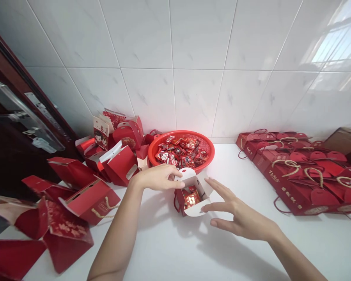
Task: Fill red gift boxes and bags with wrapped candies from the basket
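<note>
A small red box (179, 199) with white inner flaps stands open on the white table in front of me. Red and gold wrapped candies (192, 198) lie inside it. My left hand (159, 177) is at the box's left flap, thumb and fingers apart. Fingers of my right hand (229, 208) are spread at the right flap, touching or nearly touching its edge. Just behind the box sits a red plastic basket (210, 151) holding many wrapped candies (181, 151). Part of the box's left side is hidden by my left hand.
Opened red gift boxes (76, 171) crowd the left side of the white table (169, 249). Closed red boxes with rope handles (298, 171) stand in rows at the right, beside a brown object (343, 140). A tiled wall rises behind; a dark door (14, 128) is at far left.
</note>
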The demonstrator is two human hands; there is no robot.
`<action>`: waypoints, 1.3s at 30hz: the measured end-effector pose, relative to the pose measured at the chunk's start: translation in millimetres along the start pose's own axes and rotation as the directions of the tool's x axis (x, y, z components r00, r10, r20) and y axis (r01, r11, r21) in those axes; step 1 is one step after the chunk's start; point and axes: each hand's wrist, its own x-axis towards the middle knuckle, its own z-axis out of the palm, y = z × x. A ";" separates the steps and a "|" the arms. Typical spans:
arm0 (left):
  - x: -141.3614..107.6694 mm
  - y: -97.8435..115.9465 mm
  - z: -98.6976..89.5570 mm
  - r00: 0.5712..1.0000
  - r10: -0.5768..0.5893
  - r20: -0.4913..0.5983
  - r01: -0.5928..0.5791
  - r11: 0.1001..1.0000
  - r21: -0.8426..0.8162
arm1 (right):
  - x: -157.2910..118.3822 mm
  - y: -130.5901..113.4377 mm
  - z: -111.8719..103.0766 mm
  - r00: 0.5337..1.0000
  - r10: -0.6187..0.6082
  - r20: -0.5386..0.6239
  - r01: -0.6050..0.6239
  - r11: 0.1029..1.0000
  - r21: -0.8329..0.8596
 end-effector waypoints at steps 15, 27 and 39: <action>14.6 -0.3 13.4 0.999 -0.047 -0.022 0.045 0.997 -0.067 | 12.7 8.4 52.5 0.976 -0.091 -0.198 0.124 0.978 0.166; 22.6 11.0 21.3 0.994 0.078 0.071 -0.073 0.995 -0.067 | 31.8 21.8 73.5 0.816 0.325 -0.479 -0.175 0.927 0.332; 25.8 17.1 31.1 0.997 0.027 0.078 -0.025 0.999 -0.027 | 39.1 47.8 78.6 0.786 0.562 -0.256 -0.199 0.622 0.757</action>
